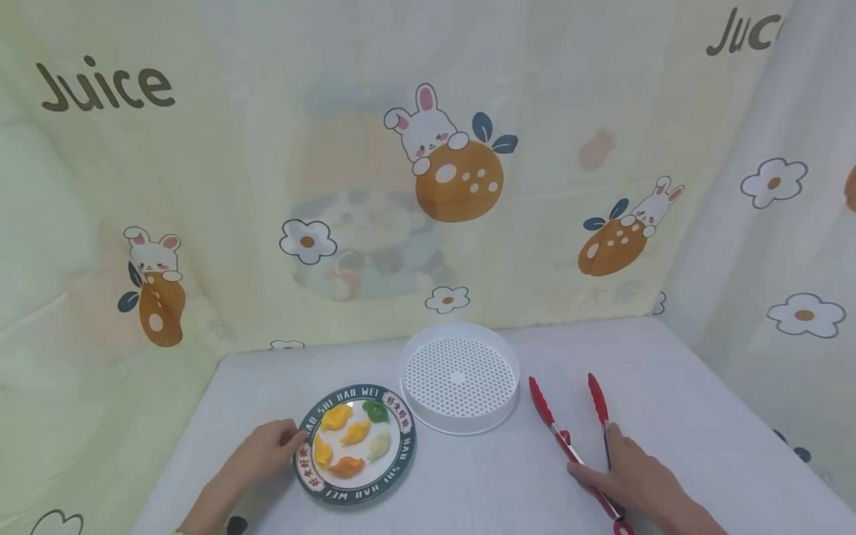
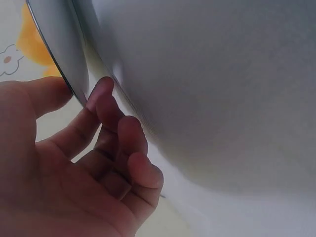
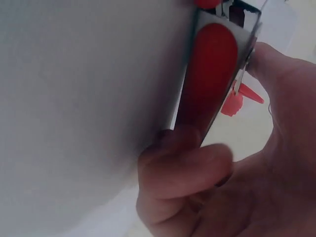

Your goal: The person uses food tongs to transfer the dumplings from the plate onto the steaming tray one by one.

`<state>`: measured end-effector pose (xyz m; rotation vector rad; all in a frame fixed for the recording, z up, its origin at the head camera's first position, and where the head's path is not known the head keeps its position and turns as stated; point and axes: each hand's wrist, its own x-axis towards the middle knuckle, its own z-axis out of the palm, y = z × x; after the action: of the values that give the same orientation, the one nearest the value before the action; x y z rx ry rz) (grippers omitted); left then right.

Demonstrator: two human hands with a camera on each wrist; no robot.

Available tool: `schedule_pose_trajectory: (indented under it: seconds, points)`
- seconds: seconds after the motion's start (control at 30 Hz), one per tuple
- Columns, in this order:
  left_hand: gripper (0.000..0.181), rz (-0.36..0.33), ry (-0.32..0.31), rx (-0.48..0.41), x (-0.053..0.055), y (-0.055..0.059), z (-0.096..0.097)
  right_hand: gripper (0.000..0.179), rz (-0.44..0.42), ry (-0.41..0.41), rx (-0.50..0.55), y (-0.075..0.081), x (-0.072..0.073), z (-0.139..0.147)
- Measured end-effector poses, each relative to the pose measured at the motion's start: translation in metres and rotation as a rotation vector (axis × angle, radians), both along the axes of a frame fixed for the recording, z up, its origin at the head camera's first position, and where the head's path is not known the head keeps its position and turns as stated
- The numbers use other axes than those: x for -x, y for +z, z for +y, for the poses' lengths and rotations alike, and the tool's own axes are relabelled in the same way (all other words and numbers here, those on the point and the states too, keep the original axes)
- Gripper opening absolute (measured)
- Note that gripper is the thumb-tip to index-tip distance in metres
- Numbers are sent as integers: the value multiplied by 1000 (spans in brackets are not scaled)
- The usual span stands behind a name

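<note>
My left hand [image 1: 270,446] pinches the left rim of a round plate [image 1: 364,496] with a dark green lettered border. In the left wrist view the thumb lies on the upper side of the rim, with fingertips [image 2: 102,89] at its underside. Several toy-like dumplings lie on the plate: yellow ones [image 1: 354,432], a green one [image 1: 376,411], a pale green one [image 1: 379,446] and an orange one [image 1: 347,467]. On the right, my right hand [image 1: 635,479] grips red and silver tongs [image 1: 564,444]. Their arms are spread apart, red tips pointing away from me.
A white round perforated steamer tray [image 1: 461,425] stands behind and between the plate and tongs, close to the plate's right rim. All rests on a white-covered table [image 1: 468,490]. A printed curtain [image 1: 234,163] hangs behind the table and along both sides.
</note>
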<state>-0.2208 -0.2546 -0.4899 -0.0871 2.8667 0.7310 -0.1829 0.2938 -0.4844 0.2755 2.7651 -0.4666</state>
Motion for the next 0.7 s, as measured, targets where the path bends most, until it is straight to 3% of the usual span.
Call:
schedule_pose_trajectory:
  seconds: [0.2,0.33,0.57,0.7]
  points:
    - [26,8,-6,13,-1,-2,1,126,24,-13,73,4,-1,6]
    - [26,6,-7,18,0,-2,1,121,16,-20,66,8,-2,15]
    - [26,-23,8,-7,0,0,0,90,134,19,101,14,-1,34]
    - [26,-33,4,-17,1,0,1,93,167,6,111,18,0,42]
